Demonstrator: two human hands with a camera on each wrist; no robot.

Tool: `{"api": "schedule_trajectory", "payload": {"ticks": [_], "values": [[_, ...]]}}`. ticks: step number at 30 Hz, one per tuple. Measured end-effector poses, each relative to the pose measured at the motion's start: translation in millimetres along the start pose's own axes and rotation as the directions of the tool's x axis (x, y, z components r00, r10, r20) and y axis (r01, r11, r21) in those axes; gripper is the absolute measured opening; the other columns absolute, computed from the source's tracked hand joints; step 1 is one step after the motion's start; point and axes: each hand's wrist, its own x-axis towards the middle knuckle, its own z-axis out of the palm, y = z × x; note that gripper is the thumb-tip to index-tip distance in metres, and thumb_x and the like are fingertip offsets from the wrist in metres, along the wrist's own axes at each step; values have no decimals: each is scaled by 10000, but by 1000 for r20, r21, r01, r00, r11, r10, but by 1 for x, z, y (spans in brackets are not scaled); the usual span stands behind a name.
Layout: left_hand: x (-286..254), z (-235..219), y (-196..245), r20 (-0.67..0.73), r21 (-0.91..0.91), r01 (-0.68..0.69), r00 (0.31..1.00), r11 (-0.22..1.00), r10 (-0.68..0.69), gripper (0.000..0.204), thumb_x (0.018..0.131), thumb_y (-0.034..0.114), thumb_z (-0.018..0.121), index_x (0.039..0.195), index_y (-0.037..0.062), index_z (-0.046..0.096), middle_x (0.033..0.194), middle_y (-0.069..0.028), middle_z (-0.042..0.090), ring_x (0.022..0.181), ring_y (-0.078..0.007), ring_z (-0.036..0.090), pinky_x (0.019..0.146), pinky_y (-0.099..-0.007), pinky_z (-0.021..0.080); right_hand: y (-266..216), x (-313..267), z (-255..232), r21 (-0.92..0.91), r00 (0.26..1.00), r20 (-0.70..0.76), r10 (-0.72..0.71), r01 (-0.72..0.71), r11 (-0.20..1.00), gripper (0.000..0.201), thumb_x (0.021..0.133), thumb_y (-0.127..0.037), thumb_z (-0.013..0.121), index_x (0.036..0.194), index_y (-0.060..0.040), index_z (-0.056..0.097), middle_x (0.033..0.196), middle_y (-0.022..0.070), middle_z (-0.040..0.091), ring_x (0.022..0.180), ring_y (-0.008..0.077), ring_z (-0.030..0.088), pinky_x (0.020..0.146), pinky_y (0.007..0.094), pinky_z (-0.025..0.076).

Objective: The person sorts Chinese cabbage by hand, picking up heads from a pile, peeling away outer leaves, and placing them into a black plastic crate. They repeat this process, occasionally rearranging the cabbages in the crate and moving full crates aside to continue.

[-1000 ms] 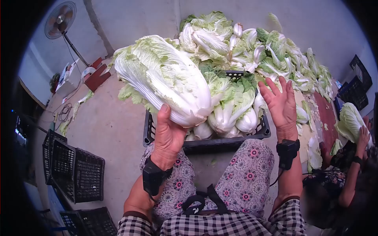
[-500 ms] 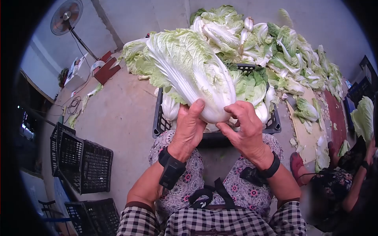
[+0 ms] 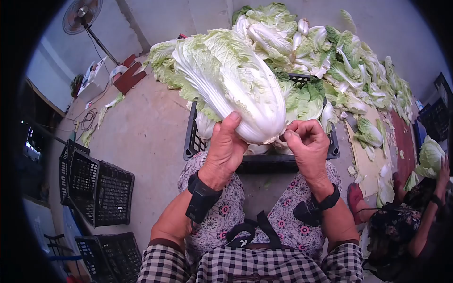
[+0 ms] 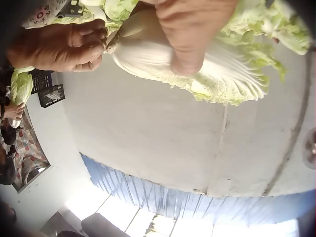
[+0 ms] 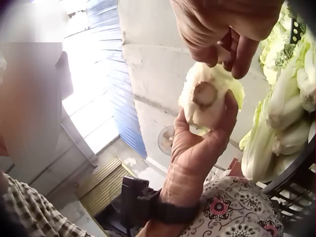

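Observation:
A large napa cabbage [image 3: 236,85] is tilted with its leafy top away from me and its white base toward me. My left hand [image 3: 222,153] grips it low down, thumb on top and fingers underneath. At the base, my right hand [image 3: 309,151] has its fingers curled and thumb and fingertips together. In the right wrist view they pinch a small pale piece of leaf [image 5: 224,53] at the edge of the round cut stem [image 5: 204,94]. The left wrist view shows the right fingertips right at the stem end [image 4: 112,45]. Beneath is a black crate [image 3: 264,165] of cabbages.
Cabbages and loose leaves are heaped [image 3: 325,52] against the wall. Black crates [image 3: 112,193] stand on the floor at left, near a fan [image 3: 82,14]. At right another person's hand [image 3: 442,174] touches a cabbage [image 3: 429,158]. A board [image 3: 365,155] lies between.
My right hand has come from raised and spread, away from the cabbage, to its base, then shifted slightly right with fingers curled. The left hand has kept its grip throughout.

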Motion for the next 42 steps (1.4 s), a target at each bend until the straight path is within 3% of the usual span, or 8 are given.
{"api": "schedule_trajectory", "payload": {"ticks": [4, 11, 21, 28, 31, 34, 37, 42], "values": [[2, 0, 4, 11, -74, 39, 999, 996, -38, 667, 843, 286, 657, 1371, 50, 324, 1340, -100, 454, 1224, -262, 458, 1045, -459, 368, -35, -16, -20, -113, 800, 388, 457, -451, 885, 234, 793, -49, 657, 984, 11, 535, 862, 63, 613, 759, 83, 579, 634, 224, 487], [1, 2, 0, 11, -16, 75, 997, 997, -75, 665, 826, 284, 672, 1338, 2, 353, 1286, -119, 493, 1185, -243, 495, 1008, -442, 410, -24, -19, -14, -382, 996, 80, 27, 5, 924, 391, 776, -85, 707, 1110, 4, 524, 961, 99, 623, 832, 114, 607, 700, 257, 521], [-7, 17, -2, 234, 305, 347, 876, 887, -423, 852, 752, 366, 728, 1377, -6, 285, 1299, -146, 479, 1179, -247, 505, 1004, -371, 412, -22, -5, -33, 367, 916, 244, 319, -392, 844, 725, 801, -215, 667, 1365, 16, 276, 1289, 139, 465, 1172, 233, 489, 1008, 368, 392], [-5, 13, -7, 164, 124, 353, 915, 927, -370, 702, 866, 341, 622, 1386, 10, 285, 1332, -138, 467, 1201, -234, 492, 1010, -379, 412, -29, -4, -36, 359, 913, 203, 355, -407, 840, 770, 822, -304, 669, 1390, 10, 254, 1294, 133, 467, 1172, 213, 491, 983, 377, 411], [0, 2, 0, 116, -180, 400, 916, 898, -385, 611, 903, 320, 567, 1376, 14, 332, 1332, -154, 481, 1184, -259, 515, 1025, -411, 408, -39, 6, -51, -43, 919, 80, 385, -383, 923, 887, 745, -287, 758, 1421, -49, 235, 1357, 149, 411, 1235, 255, 435, 977, 394, 411], [1, 2, 1, 84, -122, 370, 928, 921, -362, 582, 918, 348, 533, 1368, 26, 353, 1322, -148, 493, 1167, -261, 530, 1001, -415, 434, -42, 5, -57, -763, 949, 93, -302, 263, 590, 989, 622, -173, 813, 1430, -110, 246, 1406, 172, 348, 1299, 322, 353, 1024, 449, 342], [-8, 13, 2, 133, 94, 402, 902, 911, -412, 693, 912, 498, 476, 1394, 30, 307, 1346, -149, 464, 1201, -236, 499, 1017, -388, 415, -60, 3, -53, -826, 812, 462, -358, 540, 159, 1022, 529, -81, 804, 1409, -140, 288, 1434, 197, 291, 1336, 352, 280, 1063, 514, 237], [-15, 16, 6, 311, 358, 337, 837, 871, -451, 909, 810, 712, 410, 1407, 34, 298, 1348, -123, 458, 1233, -220, 457, 1006, -356, 402, -79, 6, -57, -722, 703, 486, -519, 657, 215, 753, 525, -96, 808, 1194, -73, 465, 1096, 136, 588, 1067, 337, 572, 1025, 510, 298]]}}
